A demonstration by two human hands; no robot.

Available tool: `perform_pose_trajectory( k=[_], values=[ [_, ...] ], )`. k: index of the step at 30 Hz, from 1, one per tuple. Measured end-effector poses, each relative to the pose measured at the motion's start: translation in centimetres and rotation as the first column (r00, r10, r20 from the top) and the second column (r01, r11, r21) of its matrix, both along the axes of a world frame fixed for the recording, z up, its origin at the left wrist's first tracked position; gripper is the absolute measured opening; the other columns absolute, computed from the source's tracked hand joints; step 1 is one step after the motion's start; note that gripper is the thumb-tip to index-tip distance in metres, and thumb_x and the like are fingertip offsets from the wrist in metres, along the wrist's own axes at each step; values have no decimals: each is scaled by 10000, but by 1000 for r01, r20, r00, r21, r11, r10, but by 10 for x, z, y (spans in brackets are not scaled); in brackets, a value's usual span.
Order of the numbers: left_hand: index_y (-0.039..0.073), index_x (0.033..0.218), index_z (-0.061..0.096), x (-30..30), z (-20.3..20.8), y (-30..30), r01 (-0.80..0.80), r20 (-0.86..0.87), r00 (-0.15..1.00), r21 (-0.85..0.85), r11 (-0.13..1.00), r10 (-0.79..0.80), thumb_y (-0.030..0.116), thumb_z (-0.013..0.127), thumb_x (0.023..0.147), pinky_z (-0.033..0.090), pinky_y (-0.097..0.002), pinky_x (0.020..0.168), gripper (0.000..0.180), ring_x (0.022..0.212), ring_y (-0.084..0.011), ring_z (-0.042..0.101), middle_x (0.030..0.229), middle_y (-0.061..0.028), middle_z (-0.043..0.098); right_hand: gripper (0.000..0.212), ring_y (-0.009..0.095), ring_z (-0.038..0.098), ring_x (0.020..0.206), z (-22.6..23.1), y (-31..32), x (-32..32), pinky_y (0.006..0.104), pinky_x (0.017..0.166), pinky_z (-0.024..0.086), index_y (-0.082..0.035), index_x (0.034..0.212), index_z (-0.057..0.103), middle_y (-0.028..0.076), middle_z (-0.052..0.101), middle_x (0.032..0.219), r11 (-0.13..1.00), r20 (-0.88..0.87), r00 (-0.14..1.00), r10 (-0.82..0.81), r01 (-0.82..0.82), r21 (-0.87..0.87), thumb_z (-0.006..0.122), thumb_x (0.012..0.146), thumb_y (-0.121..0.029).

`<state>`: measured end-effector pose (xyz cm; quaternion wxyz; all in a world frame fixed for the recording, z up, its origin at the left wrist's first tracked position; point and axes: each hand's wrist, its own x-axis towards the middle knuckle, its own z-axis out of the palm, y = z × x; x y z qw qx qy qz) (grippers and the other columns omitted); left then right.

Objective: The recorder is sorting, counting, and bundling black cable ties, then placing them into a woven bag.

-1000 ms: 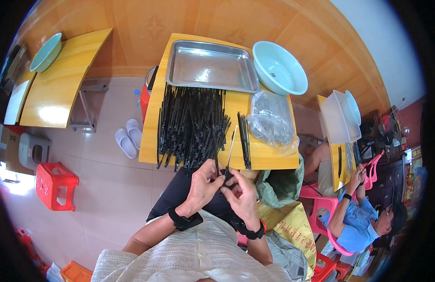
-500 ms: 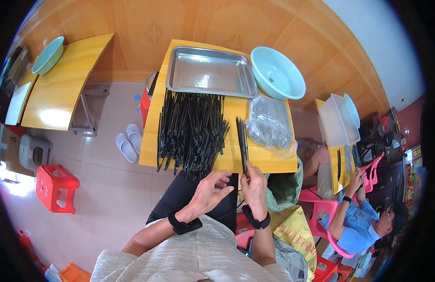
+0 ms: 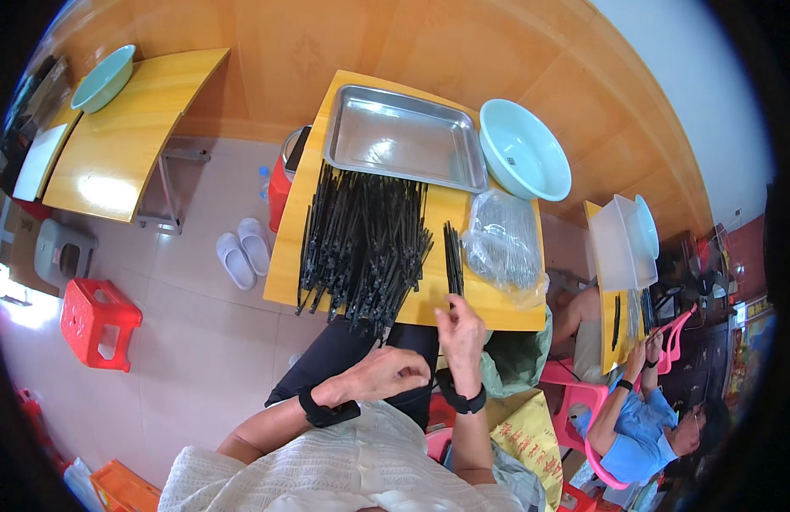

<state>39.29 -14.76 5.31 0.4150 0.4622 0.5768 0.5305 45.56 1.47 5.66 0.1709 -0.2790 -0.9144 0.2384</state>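
A large pile of black cable ties [image 3: 361, 239] lies in front of the metal tray, with its near ends hanging over the table's front edge. To its right is a small, narrow bundle of black cable ties [image 3: 453, 256]. My right hand [image 3: 463, 337] is over the bundle's near end, hiding it; thumb and forefinger look apart. Back from the table, above my lap, my left hand [image 3: 382, 373] is half curled, with its thumb apart and nothing visible in it. Each wrist wears a black band.
On the yellow table [image 3: 288, 277] are a metal tray [image 3: 403, 141], a light-blue basin [image 3: 531, 154] and a clear plastic bag [image 3: 504, 239] of dark thin pieces. A person in blue [image 3: 638, 444] works at another table on the right. A red stool [image 3: 100, 324] stands left.
My left hand has drawn back from the table edge toward my body. My right hand has shifted slightly over the small bundle's near end. The whole view has moved a little.
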Motion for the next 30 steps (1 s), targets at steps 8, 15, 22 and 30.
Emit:
perform_pose_trajectory(
  k=[8, 15, 22, 30],
  values=[
    [35, 887, 626, -4, 4, -3, 270, -63, 960, -37, 962, -272, 187, 568, 823, 480, -302, 634, 175, 707, -190, 624, 794, -70, 648, 320, 88, 506, 456, -35, -26, -33, 203, 388, 382, 13, 1042, 476, 53, 558, 644, 696, -179, 969, -172, -9, -718, 633, 778, -78],
    [24, 904, 614, -8, -2, -6, 202, -9, 979, -16, 979, -202, 171, 561, 833, 492, -293, 655, 172, 701, -183, 625, 778, -82, 644, 264, 59, 472, 430, -31, -22, -40, 174, 352, 331, -6, 982, 506, 30, 558, 621, 369, -123, 962, -245, -24, -929, 643, 763, -57],
    [20, 914, 611, -12, 2, -5, 181, 0, 983, -40, 983, -181, 160, 570, 835, 498, -293, 647, 166, 679, -177, 616, 747, -88, 627, 96, 64, 473, 406, -33, -19, -42, 172, 336, 340, -4, 826, 562, 36, 564, 624, 331, -54, 972, -227, 25, -943, 613, 786, -76],
    [14, 928, 610, -13, 0, -8, 141, 24, 990, -47, 989, -140, 152, 579, 832, 504, -294, 658, 171, 698, -174, 618, 756, -94, 628, 79, 72, 476, 403, -35, -15, -38, 180, 335, 350, -6, 821, 563, 34, 546, 615, 534, -59, 968, -244, 83, -842, 567, 812, -85]
  ],
)
